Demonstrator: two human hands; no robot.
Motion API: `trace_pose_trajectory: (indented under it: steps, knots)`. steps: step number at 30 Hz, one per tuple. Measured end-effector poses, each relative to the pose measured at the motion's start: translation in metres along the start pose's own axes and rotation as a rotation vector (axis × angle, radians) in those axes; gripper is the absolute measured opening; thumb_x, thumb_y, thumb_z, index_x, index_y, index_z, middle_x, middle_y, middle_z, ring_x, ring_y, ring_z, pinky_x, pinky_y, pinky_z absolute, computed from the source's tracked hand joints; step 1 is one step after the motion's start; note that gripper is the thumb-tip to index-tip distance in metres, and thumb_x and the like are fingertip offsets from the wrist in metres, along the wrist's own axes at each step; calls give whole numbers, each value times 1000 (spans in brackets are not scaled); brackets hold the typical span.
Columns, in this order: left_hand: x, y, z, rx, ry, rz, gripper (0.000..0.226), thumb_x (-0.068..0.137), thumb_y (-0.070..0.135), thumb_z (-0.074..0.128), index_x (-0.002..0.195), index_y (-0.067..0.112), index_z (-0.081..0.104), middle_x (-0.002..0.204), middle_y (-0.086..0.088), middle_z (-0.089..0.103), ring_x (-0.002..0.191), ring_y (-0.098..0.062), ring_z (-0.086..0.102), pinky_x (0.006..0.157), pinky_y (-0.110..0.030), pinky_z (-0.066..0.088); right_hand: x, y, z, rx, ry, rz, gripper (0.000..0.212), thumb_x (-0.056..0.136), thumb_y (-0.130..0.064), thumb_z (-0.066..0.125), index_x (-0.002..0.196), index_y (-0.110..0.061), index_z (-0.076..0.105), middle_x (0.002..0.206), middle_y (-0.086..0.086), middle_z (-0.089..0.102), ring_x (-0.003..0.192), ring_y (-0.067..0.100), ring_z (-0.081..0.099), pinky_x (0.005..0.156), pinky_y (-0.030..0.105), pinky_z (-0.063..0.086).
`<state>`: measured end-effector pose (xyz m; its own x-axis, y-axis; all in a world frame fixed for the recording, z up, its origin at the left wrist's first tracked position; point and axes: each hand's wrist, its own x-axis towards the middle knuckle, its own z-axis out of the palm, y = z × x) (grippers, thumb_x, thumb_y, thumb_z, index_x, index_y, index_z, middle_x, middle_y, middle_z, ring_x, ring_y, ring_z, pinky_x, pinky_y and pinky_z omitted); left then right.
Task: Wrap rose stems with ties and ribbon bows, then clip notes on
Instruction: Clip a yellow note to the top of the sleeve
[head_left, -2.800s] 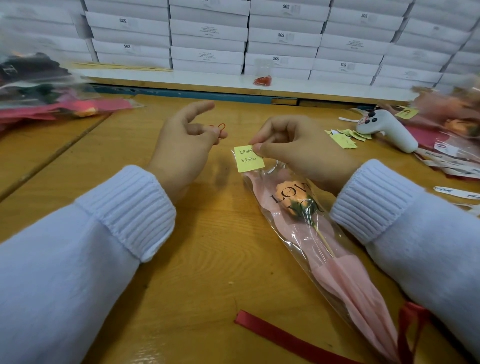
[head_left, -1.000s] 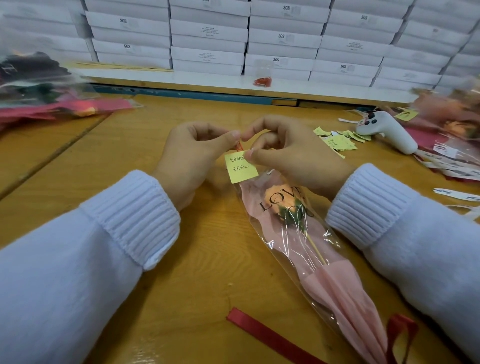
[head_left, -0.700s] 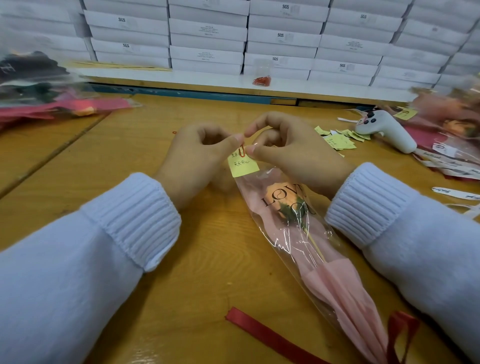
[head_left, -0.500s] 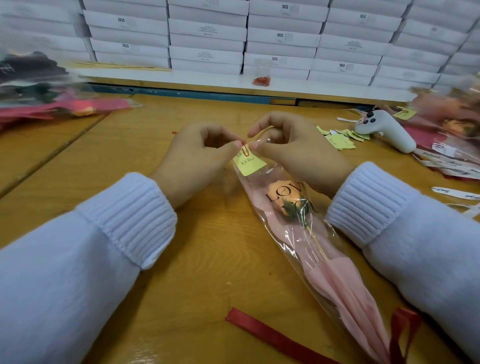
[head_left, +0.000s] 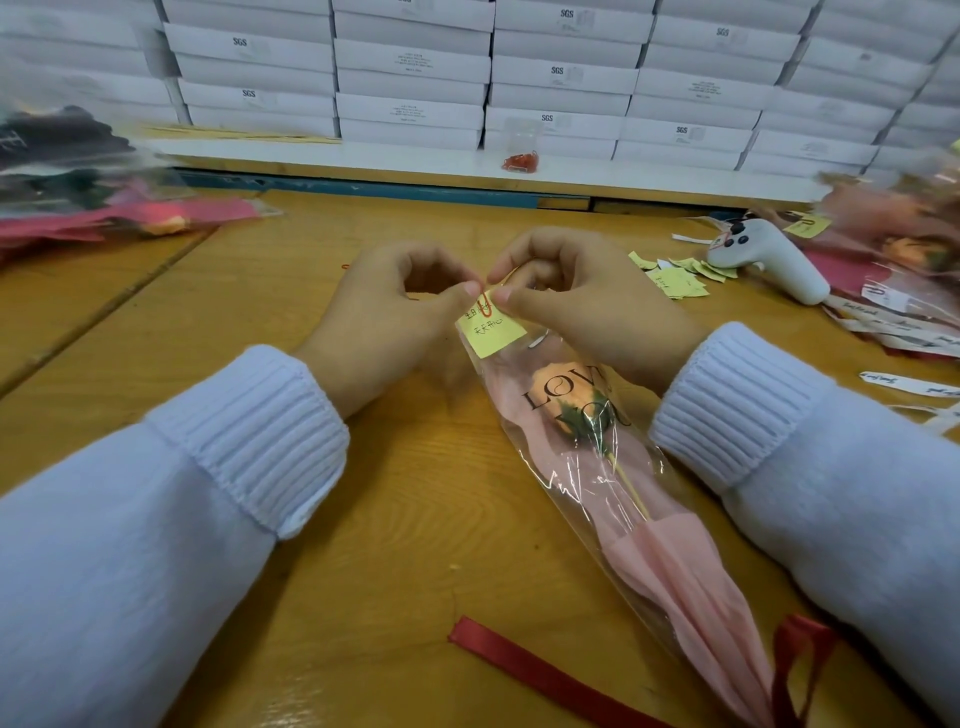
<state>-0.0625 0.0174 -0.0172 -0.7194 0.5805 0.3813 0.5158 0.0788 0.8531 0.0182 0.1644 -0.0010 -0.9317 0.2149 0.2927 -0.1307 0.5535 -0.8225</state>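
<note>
Both hands have closed in on the top of the rose since the earlier frames, when the left hand held the clip up and apart from the note. Now the red clip sits over the note's upper edge, on the far end of the clear sleeve around the rose. Left thumb and forefinger pinch the clip, with the other fingers curled. The right hand pinches the note's top corner and the sleeve edge just beside the clip, its fingers arched above.

The rose lies on the table between the two wrists, bloom away from the person, its stem end running toward the lower right. A red ribbon lies flat on the near side of the rose, and a red loop shows at the stem end. Right of the rose, spare notes are scattered beside a white controller. Beyond the rose, white boxes are stacked in rows. Far left of the rose lies a blurred pile of wrapped flowers.
</note>
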Motion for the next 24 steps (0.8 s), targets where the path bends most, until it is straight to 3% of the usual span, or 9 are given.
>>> trace_pose_trajectory:
  steps: [4,9,14,18,21,24]
  knots:
    - [1,-2,1,-5,22,-14,9,89,15,64,83,20,68,78,9,68,76,2,66,65,-14,51,1,2,0,-14,-19,-8,9,86,-12,67,88,-20,63,67,-5,69,78,10,69,76,24,54]
    - [4,-2,0,-10,74,-70,14,92,17,60,79,20,66,83,4,72,81,-5,69,69,-22,57,0,1,1,-73,-38,-25,11,86,-13,68,88,-22,63,66,-8,69,76,8,68,74,26,53]
    - [2,-3,-5,32,-86,-100,27,91,35,58,89,10,67,82,3,72,82,-9,69,77,-31,57,0,-1,1,-80,-30,-42,10,87,-14,67,88,-22,63,69,-3,70,80,22,67,78,35,53]
    - [-1,-2,-5,74,-161,-82,23,92,33,58,84,16,70,81,6,71,79,-6,68,76,-27,56,-1,0,1,-76,-44,-46,11,86,-15,68,88,-24,63,63,-9,65,70,8,62,71,28,52]
    - [0,-2,-4,-5,-112,-96,21,91,29,59,88,12,71,82,1,71,80,-12,69,73,-29,57,0,-1,1,-53,-41,-39,9,86,-14,68,90,-20,64,65,-7,66,73,15,62,74,35,53]
    - [3,-4,-4,-63,17,-143,20,91,29,60,87,12,69,82,-1,69,76,-13,67,65,-27,56,0,-1,1,-61,-59,-38,11,86,-11,68,92,-19,64,66,-6,70,77,15,67,78,29,53]
